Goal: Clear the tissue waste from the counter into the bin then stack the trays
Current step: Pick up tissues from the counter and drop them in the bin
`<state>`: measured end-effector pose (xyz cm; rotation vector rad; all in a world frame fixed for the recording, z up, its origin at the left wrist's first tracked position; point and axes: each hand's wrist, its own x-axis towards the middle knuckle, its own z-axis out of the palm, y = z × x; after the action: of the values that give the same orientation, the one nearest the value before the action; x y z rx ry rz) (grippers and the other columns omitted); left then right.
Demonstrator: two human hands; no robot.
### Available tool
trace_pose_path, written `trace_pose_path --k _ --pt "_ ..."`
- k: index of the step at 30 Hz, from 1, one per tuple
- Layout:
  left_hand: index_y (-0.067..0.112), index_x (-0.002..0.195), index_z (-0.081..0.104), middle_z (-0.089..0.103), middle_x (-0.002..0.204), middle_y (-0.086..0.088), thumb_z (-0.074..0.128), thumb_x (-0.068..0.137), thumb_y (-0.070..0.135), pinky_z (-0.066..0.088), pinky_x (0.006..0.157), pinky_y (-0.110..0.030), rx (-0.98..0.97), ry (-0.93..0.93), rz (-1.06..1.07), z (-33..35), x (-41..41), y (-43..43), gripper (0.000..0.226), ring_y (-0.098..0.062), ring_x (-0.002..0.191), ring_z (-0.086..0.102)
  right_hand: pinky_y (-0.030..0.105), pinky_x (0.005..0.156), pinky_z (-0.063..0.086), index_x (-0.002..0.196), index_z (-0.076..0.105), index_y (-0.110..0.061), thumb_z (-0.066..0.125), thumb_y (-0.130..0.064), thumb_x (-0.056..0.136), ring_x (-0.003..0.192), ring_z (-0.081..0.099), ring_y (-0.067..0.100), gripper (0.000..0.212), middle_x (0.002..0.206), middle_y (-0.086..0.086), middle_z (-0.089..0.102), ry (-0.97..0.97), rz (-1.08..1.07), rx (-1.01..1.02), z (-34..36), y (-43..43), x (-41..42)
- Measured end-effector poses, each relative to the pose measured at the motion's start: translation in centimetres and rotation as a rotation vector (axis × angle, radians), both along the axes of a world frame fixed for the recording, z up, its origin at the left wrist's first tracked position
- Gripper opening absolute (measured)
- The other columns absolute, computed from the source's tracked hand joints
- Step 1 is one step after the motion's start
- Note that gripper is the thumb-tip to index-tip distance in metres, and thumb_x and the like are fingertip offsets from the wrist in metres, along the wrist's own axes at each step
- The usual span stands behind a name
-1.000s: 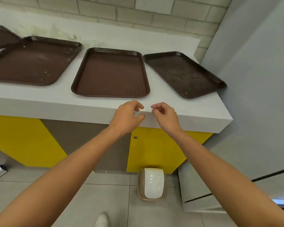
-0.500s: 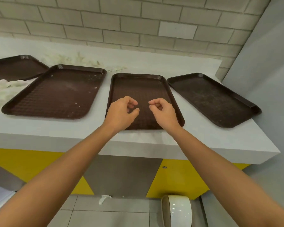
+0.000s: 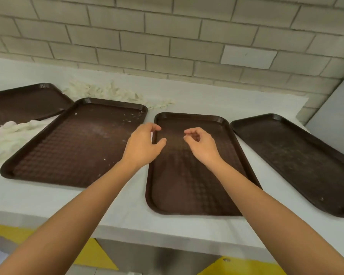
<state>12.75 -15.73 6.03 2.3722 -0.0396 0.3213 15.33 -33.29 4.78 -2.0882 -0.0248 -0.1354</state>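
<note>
Step in hand, as I judge it: gather the tissue waste off the bench [image 3: 48,197]; tray stacking comes after. Both grips are empty. The left grip [image 3: 142,143] hovers over the gap between the second tray [image 3: 77,143] and the third tray [image 3: 187,185], fingers loosely curled and parted, pinching nothing. The right grip [image 3: 202,144] hovers over the third tray, thumb and forefinger nearly meeting, also holding nothing. The waste lies in two places. A large tissue pile [image 3: 10,133] sits on the bench at the far left, between the first tray [image 3: 24,102] and the second tray, up against the latter's left rim. A tissue strip [image 3: 107,92] runs along the rear of the bench behind the second tray, near the wall. Small flecks sit inside the second tray. The fourth tray [image 3: 298,159], at the right, looks free of tissue. The bin is not in view. Procedure I would follow: move both grips left and rearward, spread the fingers wide, and rake the strip into one heap before closing on it, since loose shreds will escape a narrow pinch. Compress each handful firmly before lifting. Tip the flecks out of the second tray before stacking, or they will be trapped between trays.
</note>
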Motion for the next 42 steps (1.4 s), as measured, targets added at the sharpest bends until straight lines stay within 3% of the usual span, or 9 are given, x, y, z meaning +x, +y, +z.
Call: trace_pose_path --k 6,10,17,24,31,33,36,42 --pt "0.021 0.121 0.053 0.055 0.125 -0.001 0.062 0.085 0.035 0.046 0.094 -0.033 0.016 0.038 0.007 0.3 7.2 1.8 0.039 -0.018 0.112 0.055 0.009 0.068 0.038 0.113 0.06 -0.017 0.058 -0.022 0.09 0.088 0.052 0.002 0.024 0.103 -0.005 0.057 0.034 0.039 0.005 0.2 1.3 7.7" --pt "0.021 0.121 0.053 0.055 0.125 0.0 0.063 0.085 0.035 0.047 0.092 -0.032 0.031 0.035 0.019 -0.1 11.3 2.8 0.04 -0.017 0.11 0.055 0.019 0.082 0.038 0.117 0.057 -0.017 0.057 -0.024 0.091 0.101 0.052 0.01 0.028 0.112 -0.002 0.057 0.057 0.044 -0.015 -0.3 2.1 12.9" --pt "0.019 0.121 0.054 0.057 0.122 -0.002 0.063 0.084 0.034 0.045 0.082 -0.026 0.07 0.056 0.047 -1.7 16.2 5.6 0.041 -0.018 0.105 0.057 0.026 0.1 0.034 0.135 0.043 -0.018 0.057 -0.029 0.091 0.128 0.042 0.02 0.047 0.137 0.007 0.044 0.066 0.058 -0.155 -1.7 4.4 20.7" --pt "0.02 0.118 0.055 0.056 0.119 0.002 0.064 0.084 0.032 0.045 0.085 -0.024 0.03 0.072 0.003 -2.3 21.1 7.6 0.037 -0.015 0.106 0.054 0.042 0.106 0.036 0.138 0.038 -0.023 0.056 -0.048 0.087 0.131 0.039 0.03 0.059 0.142 0.009 0.041 0.122 0.039 -0.352 -3.3 7.5 27.7" --pt "0.019 0.117 0.056 0.057 0.118 0.0 0.066 0.084 0.029 0.04 0.083 -0.02 0.053 0.043 -0.04 -3.1 25.0 9.4 0.037 -0.016 0.107 0.054 0.049 0.115 0.015 0.142 0.029 -0.033 0.039 -0.059 0.091 0.144 0.009 0.033 0.058 0.155 0.01 0.018 0.176 0.083 -0.64 -5.1 10.2 31.6" --pt "0.019 0.117 0.056 0.057 0.118 0.0 0.066 0.083 0.03 0.04 0.084 -0.02 0.053 0.04 -0.049 -3.5 25.8 9.7 0.037 -0.017 0.107 0.054 0.048 0.115 0.016 0.141 0.031 -0.033 0.034 -0.057 0.093 0.142 0.013 0.034 0.053 0.152 0.013 0.021 0.181 0.103 -0.721 -5.7 10.8 31.9" --pt "0.019 0.117 0.056 0.056 0.116 0.0 0.066 0.083 0.03 0.04 0.084 -0.02 0.061 0.035 -0.065 -4.0 26.5 9.9 0.037 -0.017 0.107 0.053 0.044 0.106 0.028 0.131 0.041 -0.026 0.035 -0.052 0.095 0.128 0.03 0.032 0.045 0.138 0.013 0.033 0.133 0.1 -0.808 -6.2 11.5 32.2" --pt "0.019 0.117 0.055 0.055 0.117 0.0 0.065 0.084 0.03 0.038 0.088 -0.022 0.091 0.027 -0.094 -4.7 27.5 9.9 0.037 -0.019 0.112 0.049 0.036 0.094 0.037 0.123 0.045 -0.01 0.035 -0.031 0.1 0.115 0.041 0.028 0.033 0.125 0.014 0.045 0.035 0.134 -0.831 -6.1 12.5 32.6"
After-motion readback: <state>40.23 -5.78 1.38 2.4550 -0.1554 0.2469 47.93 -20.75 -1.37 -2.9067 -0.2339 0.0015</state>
